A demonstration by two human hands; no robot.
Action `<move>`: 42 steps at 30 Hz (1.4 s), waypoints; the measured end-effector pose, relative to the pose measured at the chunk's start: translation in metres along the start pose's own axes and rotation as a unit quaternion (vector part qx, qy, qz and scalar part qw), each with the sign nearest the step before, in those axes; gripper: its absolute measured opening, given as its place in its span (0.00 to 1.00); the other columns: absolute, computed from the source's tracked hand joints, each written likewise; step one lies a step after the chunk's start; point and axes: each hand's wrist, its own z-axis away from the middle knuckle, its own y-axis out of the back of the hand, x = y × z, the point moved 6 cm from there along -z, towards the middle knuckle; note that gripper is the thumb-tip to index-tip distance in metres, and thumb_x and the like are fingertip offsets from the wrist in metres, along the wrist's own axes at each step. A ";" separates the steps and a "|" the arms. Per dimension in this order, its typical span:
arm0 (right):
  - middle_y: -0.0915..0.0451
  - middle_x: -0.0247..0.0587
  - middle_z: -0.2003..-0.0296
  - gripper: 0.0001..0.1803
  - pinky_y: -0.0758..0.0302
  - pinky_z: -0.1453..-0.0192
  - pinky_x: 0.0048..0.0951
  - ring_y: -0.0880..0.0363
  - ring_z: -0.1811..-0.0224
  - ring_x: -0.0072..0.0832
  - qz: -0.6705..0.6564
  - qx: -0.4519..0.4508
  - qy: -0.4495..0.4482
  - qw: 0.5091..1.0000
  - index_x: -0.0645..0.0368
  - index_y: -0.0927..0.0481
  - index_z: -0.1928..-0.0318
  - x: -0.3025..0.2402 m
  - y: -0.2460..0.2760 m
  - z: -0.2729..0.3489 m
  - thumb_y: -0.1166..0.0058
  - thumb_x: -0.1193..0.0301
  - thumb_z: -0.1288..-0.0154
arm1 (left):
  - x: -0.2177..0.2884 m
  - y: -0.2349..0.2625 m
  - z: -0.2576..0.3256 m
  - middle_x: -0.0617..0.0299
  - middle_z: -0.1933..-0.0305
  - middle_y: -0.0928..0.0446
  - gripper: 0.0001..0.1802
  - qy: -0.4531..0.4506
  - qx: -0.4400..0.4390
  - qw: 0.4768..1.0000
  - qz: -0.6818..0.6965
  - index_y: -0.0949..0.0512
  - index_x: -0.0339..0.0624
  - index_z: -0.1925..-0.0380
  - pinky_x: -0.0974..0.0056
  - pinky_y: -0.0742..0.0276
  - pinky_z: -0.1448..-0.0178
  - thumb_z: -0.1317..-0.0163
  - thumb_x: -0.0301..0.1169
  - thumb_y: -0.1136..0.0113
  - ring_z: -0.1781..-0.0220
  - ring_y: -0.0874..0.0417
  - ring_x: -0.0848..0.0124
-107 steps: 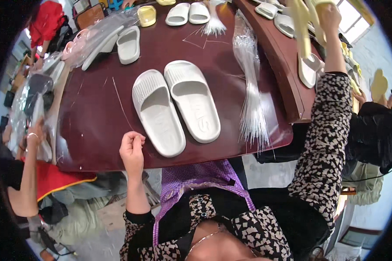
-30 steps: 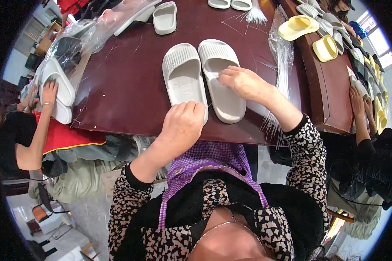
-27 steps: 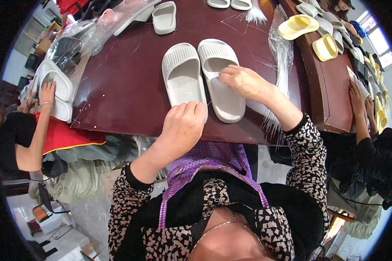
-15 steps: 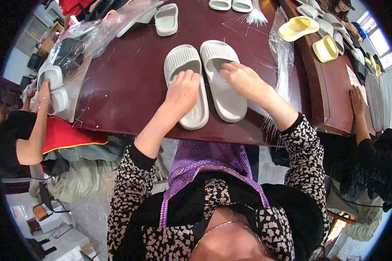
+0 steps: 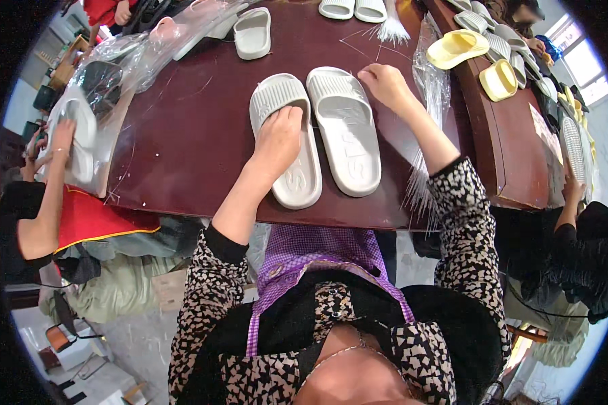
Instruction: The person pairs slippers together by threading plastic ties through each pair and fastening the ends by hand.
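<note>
Two off-white slide sandals lie side by side on the dark red table [image 5: 189, 135], toes pointing away from me. My left hand [image 5: 275, 143] reaches into the left slide [image 5: 298, 183], its curled fingers tucked at the strap's opening and partly hidden by it. The right slide [image 5: 352, 145] lies untouched, its footbed showing raised lettering. Just beyond that slide's outer strap edge is my right hand [image 5: 386, 86], its fingertips pressed together. Anything pinched there is too small to make out.
Clear plastic ties [image 5: 425, 162] lie in a bundle at the right. One pale slide [image 5: 252, 34] and a pair [image 5: 352, 8] rest farther back. Yellow slides [image 5: 458, 48] sit on the neighbouring table. A co-worker's hand [image 5: 62, 138] handles white slides at the left; another person works at the right.
My right hand has left the right slide's strap opening and moved outward, up and right. The left hand stays at its slide. The left co-worker's slides have been turned.
</note>
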 end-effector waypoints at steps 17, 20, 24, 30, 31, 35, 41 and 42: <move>0.21 0.35 0.75 0.09 0.30 0.70 0.21 0.27 0.75 0.18 -0.345 -0.116 -0.032 0.931 0.65 0.20 0.68 0.002 -0.018 -0.030 0.47 0.71 0.44 | 0.077 -0.016 0.010 0.51 0.64 0.26 0.05 0.002 0.006 1.000 0.026 0.32 0.37 0.69 0.55 0.25 0.56 0.47 0.19 0.53 0.59 0.22 0.55; 0.22 0.31 0.73 0.08 0.30 0.69 0.21 0.29 0.73 0.16 -0.354 -0.221 -0.008 0.908 0.62 0.22 0.65 -0.038 -0.028 -0.018 0.48 0.72 0.43 | 0.093 -0.025 0.014 0.51 0.65 0.27 0.05 -0.001 0.013 1.000 0.027 0.32 0.37 0.70 0.55 0.24 0.57 0.48 0.19 0.52 0.59 0.22 0.55; 0.19 0.37 0.72 0.07 0.26 0.67 0.22 0.23 0.72 0.22 -0.283 -0.293 0.054 0.912 0.65 0.21 0.67 -0.049 -0.045 -0.008 0.48 0.73 0.44 | 0.114 -0.036 0.010 0.52 0.65 0.27 0.05 -0.018 0.023 0.999 0.034 0.32 0.38 0.70 0.55 0.24 0.58 0.49 0.20 0.51 0.60 0.22 0.55; 0.20 0.38 0.71 0.06 0.25 0.63 0.23 0.22 0.68 0.23 -0.329 -0.206 -0.014 0.922 0.64 0.21 0.67 -0.039 -0.031 -0.007 0.49 0.74 0.42 | 0.112 -0.038 0.008 0.52 0.65 0.27 0.06 -0.018 0.033 0.998 0.044 0.31 0.38 0.70 0.56 0.24 0.58 0.49 0.21 0.50 0.61 0.22 0.56; 0.20 0.38 0.71 0.06 0.25 0.63 0.23 0.22 0.68 0.23 -0.328 -0.208 -0.017 0.921 0.64 0.21 0.67 -0.035 -0.030 -0.007 0.49 0.74 0.42 | 0.109 -0.037 0.009 0.52 0.64 0.26 0.06 -0.019 0.040 0.998 0.047 0.30 0.37 0.68 0.56 0.24 0.58 0.49 0.21 0.49 0.61 0.22 0.56; 0.22 0.36 0.69 0.05 0.27 0.62 0.22 0.26 0.68 0.18 -0.456 -0.056 -0.135 0.878 0.62 0.24 0.65 0.004 -0.010 -0.013 0.51 0.73 0.38 | 0.112 0.007 0.010 0.50 0.61 0.24 0.10 -0.106 0.215 0.962 0.133 0.27 0.36 0.63 0.58 0.23 0.59 0.47 0.20 0.49 0.59 0.21 0.56; 0.22 0.36 0.70 0.04 0.28 0.62 0.21 0.26 0.68 0.18 -0.498 -0.055 -0.008 0.866 0.63 0.25 0.64 -0.041 0.004 0.008 0.53 0.77 0.35 | 0.021 0.022 -0.046 0.55 0.68 0.22 0.11 0.188 0.134 0.885 0.403 0.25 0.33 0.60 0.66 0.26 0.69 0.44 0.23 0.47 0.71 0.20 0.69; 0.22 0.35 0.70 0.03 0.28 0.63 0.21 0.26 0.68 0.18 -0.486 -0.048 0.006 0.873 0.63 0.25 0.63 -0.047 0.005 0.010 0.53 0.78 0.35 | 0.016 0.020 -0.053 0.55 0.68 0.22 0.11 0.185 0.129 0.886 0.406 0.25 0.33 0.60 0.66 0.26 0.69 0.44 0.23 0.47 0.71 0.20 0.69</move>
